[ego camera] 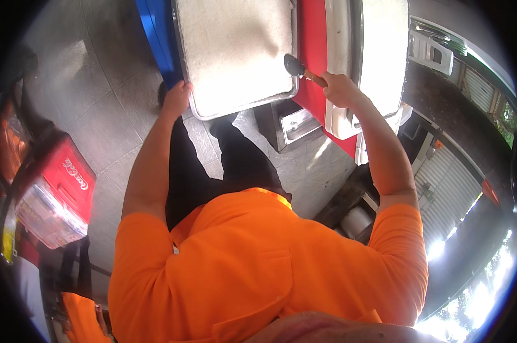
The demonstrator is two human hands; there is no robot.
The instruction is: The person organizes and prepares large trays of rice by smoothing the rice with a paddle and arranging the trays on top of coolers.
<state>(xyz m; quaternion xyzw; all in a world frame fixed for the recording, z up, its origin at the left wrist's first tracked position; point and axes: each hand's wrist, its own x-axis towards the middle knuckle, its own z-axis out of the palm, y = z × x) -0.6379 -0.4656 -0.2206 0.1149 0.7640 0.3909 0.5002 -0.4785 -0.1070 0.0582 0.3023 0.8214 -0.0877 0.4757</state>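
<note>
A metal tray point(244, 104) lies before me, filled with a white, grainy layer point(237, 47) whose kind I cannot tell. My left hand point(177, 99) grips the tray's left rim near its near corner, beside a blue panel point(160, 43). In my right hand point(340, 90) is the wooden handle point(313, 78) of a utensil with a dark, rounded head point(293, 65). That head is over the tray's right edge; bright glare hides whether it touches the white layer. Right of the tray runs a red surface point(312, 47).
A second tray of white material point(382, 51) stands to the right. Below is a metal basin point(301, 125). A clear box with a red lid point(70, 171) stands at left, near another person's orange garment point(85, 317). A white plastic chair point(432, 53) shows at upper right.
</note>
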